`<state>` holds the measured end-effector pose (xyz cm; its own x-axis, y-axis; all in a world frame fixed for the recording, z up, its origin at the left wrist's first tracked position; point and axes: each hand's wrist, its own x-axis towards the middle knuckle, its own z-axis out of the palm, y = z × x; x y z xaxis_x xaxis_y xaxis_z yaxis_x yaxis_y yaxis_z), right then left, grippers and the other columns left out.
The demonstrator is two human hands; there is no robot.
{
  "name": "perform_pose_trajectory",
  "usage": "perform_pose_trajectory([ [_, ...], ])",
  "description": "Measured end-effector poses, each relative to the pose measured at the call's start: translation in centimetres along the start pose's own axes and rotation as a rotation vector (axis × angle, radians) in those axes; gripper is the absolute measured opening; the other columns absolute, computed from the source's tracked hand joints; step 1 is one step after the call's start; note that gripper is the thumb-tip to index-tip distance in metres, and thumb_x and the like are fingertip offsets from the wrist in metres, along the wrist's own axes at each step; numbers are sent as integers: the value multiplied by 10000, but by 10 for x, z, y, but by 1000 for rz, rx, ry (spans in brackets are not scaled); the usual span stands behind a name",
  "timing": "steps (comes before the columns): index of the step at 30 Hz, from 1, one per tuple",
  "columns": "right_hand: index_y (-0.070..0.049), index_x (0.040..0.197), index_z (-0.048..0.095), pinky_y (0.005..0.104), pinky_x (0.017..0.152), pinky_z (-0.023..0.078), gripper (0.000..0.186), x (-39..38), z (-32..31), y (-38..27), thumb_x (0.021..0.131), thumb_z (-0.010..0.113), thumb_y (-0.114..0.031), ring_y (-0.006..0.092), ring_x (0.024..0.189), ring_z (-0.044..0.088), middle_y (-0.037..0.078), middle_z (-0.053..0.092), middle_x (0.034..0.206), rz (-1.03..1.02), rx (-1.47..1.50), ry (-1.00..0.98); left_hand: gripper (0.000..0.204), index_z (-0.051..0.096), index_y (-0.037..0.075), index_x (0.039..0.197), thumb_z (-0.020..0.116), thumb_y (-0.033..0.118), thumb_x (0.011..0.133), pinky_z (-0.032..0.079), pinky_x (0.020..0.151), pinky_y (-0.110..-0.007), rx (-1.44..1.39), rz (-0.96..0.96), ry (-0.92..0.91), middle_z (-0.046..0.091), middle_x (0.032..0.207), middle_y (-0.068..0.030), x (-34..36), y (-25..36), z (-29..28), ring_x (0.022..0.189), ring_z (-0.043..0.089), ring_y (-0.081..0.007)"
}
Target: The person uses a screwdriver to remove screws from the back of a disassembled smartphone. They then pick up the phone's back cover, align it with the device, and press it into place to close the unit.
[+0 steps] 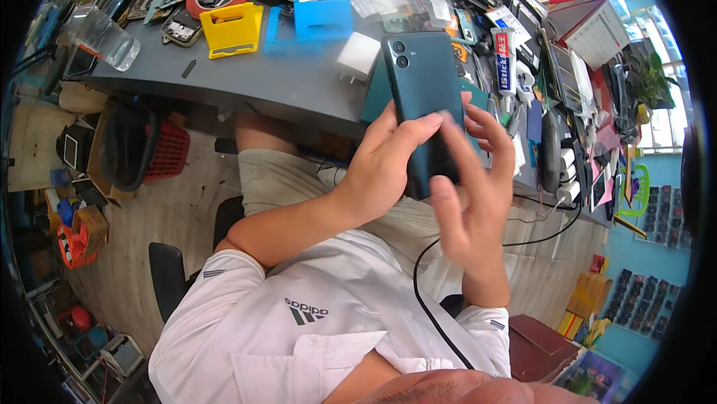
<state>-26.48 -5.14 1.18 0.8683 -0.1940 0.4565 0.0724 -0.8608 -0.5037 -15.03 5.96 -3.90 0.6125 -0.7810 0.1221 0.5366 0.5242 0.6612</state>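
A dark teal smartphone (424, 83) is held over the desk's front edge, its back up and its two round camera lenses at the top left. My left hand (377, 169) grips its left side, with the thumb lying on the back cover. Over the lower right part of the phone is my right hand (478, 210), its fingers apart and the index finger smeared by motion. Whether that finger touches the cover, I cannot tell. A white plug-in charger (358, 55) lies just left of the phone. Beneath the phone, part of a teal flat thing (376, 98) shows.
On the grey desk (261, 86) stand a yellow phone stand (231, 30) and a blue phone stand (323, 19). A glue tube (505, 60) and many tools and phone parts crowd the right side. A black cable (420, 284) hangs in front of me. A red basket (168, 151) is at left.
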Motion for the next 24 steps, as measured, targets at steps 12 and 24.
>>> perform_pose_trajectory([
  [12,64,1239,691,301,856,577,366,-25,-31,24,902,780,-47,224,1035,721,181,701,1231,333,655,69,427,526,-38,1438,557,102,1036,535,838,-338,443,-315,-410,732,1090,-134,-49,-11,-2,919,689,-190],
  [24,64,1030,769,456,1058,527,251,-42,-21,42,824,856,-50,282,989,753,181,795,971,365,916,4,503,504,-101,1468,617,180,1067,535,675,-407,688,-66,-446,674,860,-208,-56,-23,-12,710,687,-335],
])
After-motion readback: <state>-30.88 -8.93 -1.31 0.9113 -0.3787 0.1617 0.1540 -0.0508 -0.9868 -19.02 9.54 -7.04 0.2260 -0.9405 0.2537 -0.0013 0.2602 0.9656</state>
